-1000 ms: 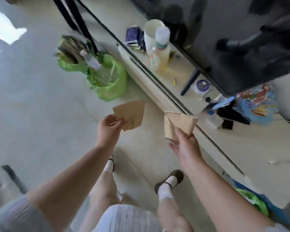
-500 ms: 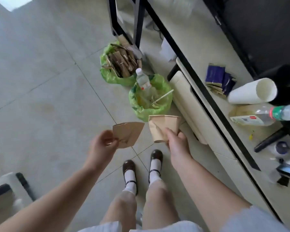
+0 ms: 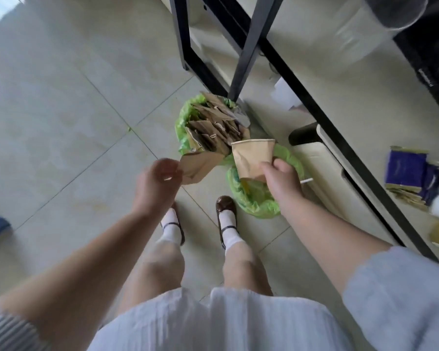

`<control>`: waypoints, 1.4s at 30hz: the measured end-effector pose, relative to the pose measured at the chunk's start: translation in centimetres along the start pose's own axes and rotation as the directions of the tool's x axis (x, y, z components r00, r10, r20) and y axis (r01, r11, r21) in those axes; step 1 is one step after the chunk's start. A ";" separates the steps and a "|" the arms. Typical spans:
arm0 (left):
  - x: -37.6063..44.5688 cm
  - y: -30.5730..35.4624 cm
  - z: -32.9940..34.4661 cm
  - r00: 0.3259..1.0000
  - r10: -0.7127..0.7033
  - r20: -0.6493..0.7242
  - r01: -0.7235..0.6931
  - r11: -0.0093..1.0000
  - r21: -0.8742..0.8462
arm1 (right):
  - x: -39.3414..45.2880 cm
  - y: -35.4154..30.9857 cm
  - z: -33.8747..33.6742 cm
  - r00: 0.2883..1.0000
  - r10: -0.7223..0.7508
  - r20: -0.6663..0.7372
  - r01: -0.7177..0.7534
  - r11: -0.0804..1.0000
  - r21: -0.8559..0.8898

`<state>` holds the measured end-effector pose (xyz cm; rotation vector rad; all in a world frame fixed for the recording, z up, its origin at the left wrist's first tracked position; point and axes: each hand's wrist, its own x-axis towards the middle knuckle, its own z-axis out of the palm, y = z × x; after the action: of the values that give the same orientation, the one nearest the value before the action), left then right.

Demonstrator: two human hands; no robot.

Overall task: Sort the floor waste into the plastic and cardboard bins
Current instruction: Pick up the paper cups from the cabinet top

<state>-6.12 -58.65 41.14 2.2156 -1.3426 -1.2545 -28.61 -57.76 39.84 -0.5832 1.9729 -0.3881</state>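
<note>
Hands point(image 3: 157, 183) point(image 3: 280, 182) grip cups above bins point(image 3: 185, 117) (table leg point(image 3: 249, 46) beside).

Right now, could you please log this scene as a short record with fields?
left hand: pinches a flattened brown paper piece
right hand: grips a crumpled brown paper cup
far green-lined bin: full of brown cardboard scraps
near green-lined bin: under the right hand, white straw at its rim

cardboard bin point(image 3: 188, 115) behind plastic bin point(image 3: 259, 201), beside desk point(image 3: 345, 97)
</note>
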 end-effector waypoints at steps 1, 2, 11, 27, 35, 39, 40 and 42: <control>2.1 0.1 -0.5 0.999 0.032 0.022 -0.032 0.999 0.036 | 0.8 -0.4 1.1 1.000 -0.011 -0.020 0.010 1.000 -0.009; 4.2 0.1 -0.9 0.996 0.071 0.053 -0.074 0.995 0.061 | 1.6 -0.6 2.2 0.999 -0.021 -0.035 0.020 1.000 -0.021; 18.5 0.0 -1.5 0.871 0.359 0.335 -0.477 0.785 0.397 | 6.5 0.8 10.7 0.987 -0.154 -0.045 0.126 0.917 -0.378; 27.8 -2.3 4.7 0.432 0.634 0.641 -0.895 0.214 0.391 | 14.7 1.2 16.0 0.885 -0.466 -0.026 0.316 0.639 -0.701; 28.2 -3.9 4.3 0.441 0.594 0.673 -0.891 0.201 0.407 | 14.2 2.0 16.0 0.905 -0.423 0.049 0.315 0.589 -0.744; 27.4 -4.8 6.4 0.459 0.534 0.710 -0.886 0.214 0.412 | 15.8 1.0 17.9 0.941 -0.331 0.076 0.290 0.670 -0.683; 27.4 -5.1 6.8 0.457 0.523 0.720 -0.887 0.217 0.407 | 15.8 1.1 18.2 0.935 -0.345 0.081 0.304 0.665 -0.682; 27.7 -5.4 7.2 0.428 0.508 0.748 -0.904 0.229 0.361 | 15.6 1.6 18.1 0.924 -0.378 0.061 0.318 0.670 -0.671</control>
<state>-3.04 -76.95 18.69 1.0000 -3.0988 -0.8930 -18.80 -65.49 19.41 -1.4515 2.0573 0.1080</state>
